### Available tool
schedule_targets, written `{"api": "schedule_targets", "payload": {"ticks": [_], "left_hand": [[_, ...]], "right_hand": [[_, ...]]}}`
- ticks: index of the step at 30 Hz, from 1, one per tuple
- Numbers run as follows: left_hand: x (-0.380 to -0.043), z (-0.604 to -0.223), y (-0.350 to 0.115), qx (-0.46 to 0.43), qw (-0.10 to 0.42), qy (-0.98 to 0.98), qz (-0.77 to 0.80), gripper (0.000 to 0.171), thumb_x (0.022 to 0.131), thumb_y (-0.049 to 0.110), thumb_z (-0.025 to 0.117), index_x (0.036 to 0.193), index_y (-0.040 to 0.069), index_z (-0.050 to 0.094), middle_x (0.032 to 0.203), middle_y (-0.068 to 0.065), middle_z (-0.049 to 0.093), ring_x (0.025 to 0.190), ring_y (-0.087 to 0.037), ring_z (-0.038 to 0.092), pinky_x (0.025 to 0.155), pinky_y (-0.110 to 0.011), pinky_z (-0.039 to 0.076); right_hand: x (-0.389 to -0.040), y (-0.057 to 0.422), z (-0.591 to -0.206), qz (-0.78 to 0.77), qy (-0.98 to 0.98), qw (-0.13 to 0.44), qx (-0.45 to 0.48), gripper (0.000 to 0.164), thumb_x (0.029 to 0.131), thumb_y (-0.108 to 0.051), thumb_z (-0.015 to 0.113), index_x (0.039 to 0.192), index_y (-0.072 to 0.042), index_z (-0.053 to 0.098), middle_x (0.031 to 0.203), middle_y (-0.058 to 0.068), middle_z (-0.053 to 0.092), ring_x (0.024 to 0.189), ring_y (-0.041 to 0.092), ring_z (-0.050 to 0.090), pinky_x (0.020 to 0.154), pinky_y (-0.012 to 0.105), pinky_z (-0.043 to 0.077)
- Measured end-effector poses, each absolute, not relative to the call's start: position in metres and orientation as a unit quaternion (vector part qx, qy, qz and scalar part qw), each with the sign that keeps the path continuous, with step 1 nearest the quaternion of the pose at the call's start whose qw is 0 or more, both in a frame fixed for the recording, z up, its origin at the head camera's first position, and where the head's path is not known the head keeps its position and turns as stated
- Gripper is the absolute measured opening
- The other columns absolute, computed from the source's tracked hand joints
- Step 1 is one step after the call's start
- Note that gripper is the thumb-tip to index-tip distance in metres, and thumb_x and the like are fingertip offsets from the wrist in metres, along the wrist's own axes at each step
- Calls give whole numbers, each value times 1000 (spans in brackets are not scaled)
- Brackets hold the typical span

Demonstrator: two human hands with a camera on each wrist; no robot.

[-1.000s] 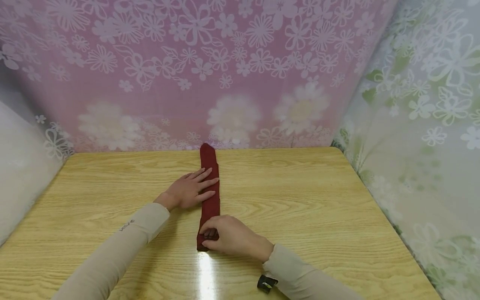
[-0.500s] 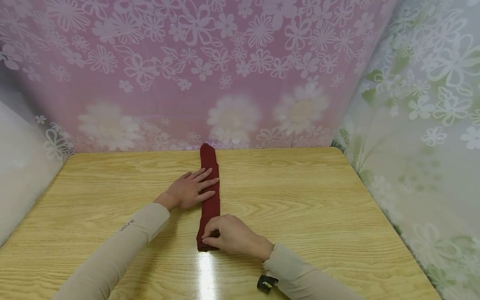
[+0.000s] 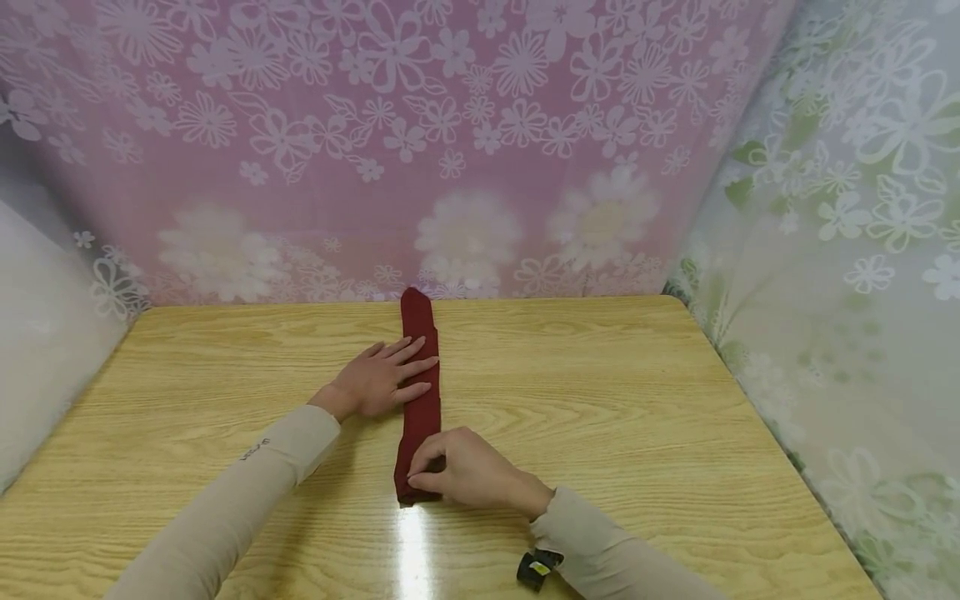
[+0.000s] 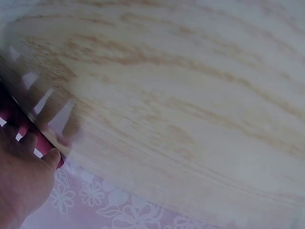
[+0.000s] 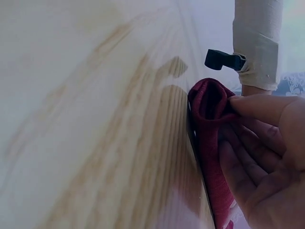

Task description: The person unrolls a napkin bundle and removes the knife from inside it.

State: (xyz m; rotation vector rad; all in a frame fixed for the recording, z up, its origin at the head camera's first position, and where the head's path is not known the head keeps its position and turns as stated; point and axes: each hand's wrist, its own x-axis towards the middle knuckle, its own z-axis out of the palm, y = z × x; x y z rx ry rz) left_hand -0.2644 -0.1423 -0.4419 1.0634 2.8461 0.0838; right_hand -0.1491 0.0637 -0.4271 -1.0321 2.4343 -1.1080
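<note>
A dark red cloth (image 3: 420, 421), folded into a long narrow strip, runs from the table's far edge towards the near side. Across its middle lies my left hand (image 3: 378, 383), fingers spread and straight. In the left wrist view this hand (image 4: 24, 183) rests over the red cloth at the frame's left edge. My right hand (image 3: 472, 471) pinches the strip's near end between thumb and forefinger. The right wrist view shows that cloth end (image 5: 209, 107) turned over into a small roll, thumb and forefinger at its top and the other fingers alongside.
The wood-grain table (image 3: 600, 383) has rounded far corners. Directly behind it hangs a pink flowered curtain (image 3: 337, 192), with a pale floral one (image 3: 832, 333) at the right. A black wrist camera (image 3: 536, 569) sits by the right sleeve.
My right thumb and forefinger have come together on the cloth's near end, and the hand has shifted slightly rightward. The left hand stays in place.
</note>
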Motion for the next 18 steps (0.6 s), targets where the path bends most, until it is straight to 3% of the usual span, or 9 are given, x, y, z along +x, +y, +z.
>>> {"api": "schedule_targets", "payload": {"ticks": [8, 13, 18], "left_hand": [[-265, -442, -141, 348, 61, 935, 26, 58, 100, 58, 25, 151, 31, 30, 158, -4, 15, 144, -24, 14, 113, -52, 15], [-266, -443, -141, 343, 64, 937, 25, 58, 100, 59, 24, 151, 32, 30, 158, -2, 15, 144, -23, 12, 113, -51, 14], [-265, -443, -142, 345, 56, 937, 24, 57, 100, 57, 26, 151, 31, 31, 158, -4, 16, 144, -24, 14, 113, -51, 16]], "right_hand": [[-150, 72, -427, -432, 822, 184, -321, 6, 89, -17, 70, 87, -20, 75, 87, -17, 65, 83, -1, 59, 74, 20, 49], [-148, 77, -428, -452, 819, 181, -303, 7, 90, -17, 69, 89, -19, 76, 91, -13, 67, 89, 1, 60, 81, 22, 48], [-144, 81, -428, -459, 821, 167, -296, 7, 90, -19, 69, 91, -19, 76, 91, -12, 68, 87, 1, 60, 78, 22, 49]]}}
